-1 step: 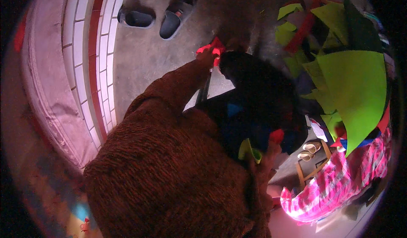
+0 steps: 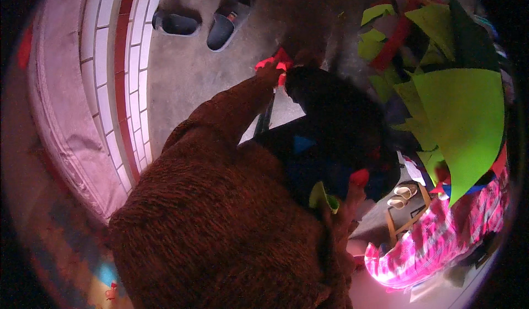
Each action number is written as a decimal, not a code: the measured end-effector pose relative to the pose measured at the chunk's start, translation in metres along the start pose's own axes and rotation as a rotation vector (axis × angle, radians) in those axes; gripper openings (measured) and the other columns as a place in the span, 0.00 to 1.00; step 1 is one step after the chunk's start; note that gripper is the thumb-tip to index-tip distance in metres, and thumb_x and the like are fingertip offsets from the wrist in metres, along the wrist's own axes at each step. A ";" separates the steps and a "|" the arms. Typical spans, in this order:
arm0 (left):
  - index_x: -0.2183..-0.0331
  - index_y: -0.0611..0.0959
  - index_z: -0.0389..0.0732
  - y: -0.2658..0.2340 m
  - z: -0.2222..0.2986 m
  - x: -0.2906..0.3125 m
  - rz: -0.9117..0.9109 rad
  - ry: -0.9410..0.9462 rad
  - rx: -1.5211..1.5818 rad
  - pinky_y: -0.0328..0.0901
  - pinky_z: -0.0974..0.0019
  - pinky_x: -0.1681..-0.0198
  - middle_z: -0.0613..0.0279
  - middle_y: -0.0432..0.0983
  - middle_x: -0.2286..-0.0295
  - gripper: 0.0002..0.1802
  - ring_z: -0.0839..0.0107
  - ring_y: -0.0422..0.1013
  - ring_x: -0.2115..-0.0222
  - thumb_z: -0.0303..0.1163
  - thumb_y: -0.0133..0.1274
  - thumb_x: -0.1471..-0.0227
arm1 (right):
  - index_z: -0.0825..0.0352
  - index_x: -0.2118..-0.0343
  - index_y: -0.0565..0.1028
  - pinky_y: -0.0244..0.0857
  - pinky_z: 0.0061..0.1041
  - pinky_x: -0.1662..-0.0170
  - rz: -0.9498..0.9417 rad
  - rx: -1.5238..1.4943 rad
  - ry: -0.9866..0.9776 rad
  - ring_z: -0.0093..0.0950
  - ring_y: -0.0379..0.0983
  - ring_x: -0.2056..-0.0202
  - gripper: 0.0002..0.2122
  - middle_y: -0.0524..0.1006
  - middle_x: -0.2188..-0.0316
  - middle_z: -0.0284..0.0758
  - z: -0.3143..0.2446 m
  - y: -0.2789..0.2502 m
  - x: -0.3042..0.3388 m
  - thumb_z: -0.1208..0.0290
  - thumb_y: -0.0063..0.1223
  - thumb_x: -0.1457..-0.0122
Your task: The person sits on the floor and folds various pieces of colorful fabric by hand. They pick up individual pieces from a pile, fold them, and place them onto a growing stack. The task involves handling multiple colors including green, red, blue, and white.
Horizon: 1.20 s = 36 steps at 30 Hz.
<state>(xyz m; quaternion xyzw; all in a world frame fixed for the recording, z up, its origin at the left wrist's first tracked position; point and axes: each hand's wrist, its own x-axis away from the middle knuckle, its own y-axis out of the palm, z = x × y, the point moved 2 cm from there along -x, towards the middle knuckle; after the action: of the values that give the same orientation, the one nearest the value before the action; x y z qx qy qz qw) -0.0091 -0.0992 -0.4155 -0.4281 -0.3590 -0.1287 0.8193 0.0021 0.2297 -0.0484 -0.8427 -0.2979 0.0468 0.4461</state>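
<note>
Stretched forward in a brown textured sleeve, my left arm ends at my left hand (image 2: 269, 70). Its fingers are closed on a bright red piece of cloth (image 2: 282, 58), above the grey floor. Dark fabric (image 2: 336, 127) spreads across my lap. On its near right side, my right hand (image 2: 350, 215) is dim, its fingers drawn up around a small curled green piece of cloth (image 2: 332, 203). A small red piece of cloth (image 2: 360, 177) shows at its fingertips. Shadow hides how the fingers grip these pieces.
Large green sheets (image 2: 463, 116) and red strips lie heaped at the right, beside a pink patterned cloth (image 2: 441, 237). Two dark slippers (image 2: 177, 24) lie on the floor ahead. Tan shoes (image 2: 402, 196) are near a wooden frame (image 2: 409, 223). White tiling (image 2: 104, 61) and a pale pink cloth (image 2: 60, 88) line the left.
The large green sheet at the right sits very slightly lower. Both hands look unmoved.
</note>
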 end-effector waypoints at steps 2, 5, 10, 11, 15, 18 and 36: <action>0.57 0.77 0.61 -0.008 0.005 -0.009 -0.083 -0.086 0.064 0.60 0.53 0.49 0.61 0.54 0.44 0.18 0.59 0.61 0.48 0.37 0.51 0.53 | 0.71 0.52 0.66 0.52 0.42 0.51 -0.003 -0.010 -0.004 0.47 0.61 0.54 0.26 0.65 0.52 0.52 0.001 -0.002 0.000 0.65 0.57 0.54; 0.56 0.77 0.60 -0.006 0.001 -0.025 -0.103 -0.070 0.035 0.60 0.53 0.48 0.61 0.54 0.44 0.19 0.59 0.60 0.48 0.37 0.51 0.53 | 0.71 0.54 0.67 0.52 0.42 0.51 -0.008 -0.020 0.007 0.47 0.61 0.54 0.24 0.66 0.52 0.52 0.001 -0.006 0.001 0.65 0.57 0.54; 0.55 0.77 0.58 -0.011 0.001 -0.044 -0.060 -0.009 0.021 0.58 0.54 0.47 0.60 0.56 0.44 0.20 0.58 0.60 0.47 0.36 0.52 0.54 | 0.70 0.57 0.69 0.53 0.43 0.51 -0.019 -0.027 0.011 0.47 0.62 0.54 0.22 0.66 0.52 0.52 0.003 -0.010 0.002 0.66 0.58 0.54; 0.55 0.77 0.58 -0.018 -0.002 -0.044 -0.028 0.006 0.018 0.58 0.54 0.47 0.59 0.56 0.44 0.20 0.58 0.60 0.47 0.36 0.52 0.54 | 0.70 0.57 0.69 0.53 0.43 0.51 -0.013 -0.034 0.007 0.47 0.62 0.54 0.21 0.66 0.52 0.52 0.008 -0.008 0.003 0.66 0.58 0.54; 0.55 0.77 0.57 -0.045 -0.018 -0.037 0.060 0.120 0.094 0.57 0.55 0.46 0.59 0.57 0.45 0.20 0.57 0.60 0.47 0.36 0.53 0.54 | 0.70 0.59 0.71 0.53 0.43 0.51 0.006 -0.038 0.004 0.47 0.62 0.54 0.20 0.66 0.53 0.52 0.002 -0.008 0.001 0.66 0.58 0.55; 0.54 0.76 0.56 -0.064 -0.036 -0.014 0.152 0.203 0.203 0.56 0.55 0.45 0.58 0.58 0.45 0.21 0.57 0.59 0.47 0.36 0.53 0.54 | 0.69 0.61 0.72 0.53 0.43 0.51 0.011 -0.033 -0.022 0.47 0.62 0.54 0.18 0.67 0.53 0.52 -0.001 -0.007 -0.006 0.66 0.58 0.55; 0.57 0.78 0.40 -0.192 0.055 0.162 0.387 0.595 1.026 0.56 0.66 0.46 0.57 0.68 0.53 0.17 0.67 0.63 0.50 0.32 0.51 0.51 | 0.67 0.68 0.76 0.54 0.42 0.52 0.241 -0.304 -0.193 0.46 0.63 0.55 0.11 0.71 0.58 0.49 -0.020 0.016 -0.003 0.71 0.59 0.55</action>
<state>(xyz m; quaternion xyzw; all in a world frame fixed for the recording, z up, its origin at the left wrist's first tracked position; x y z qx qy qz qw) -0.0201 -0.1552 -0.1643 0.0168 -0.0472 0.0972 0.9940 0.0139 0.2064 -0.0493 -0.9214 -0.2400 0.1347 0.2745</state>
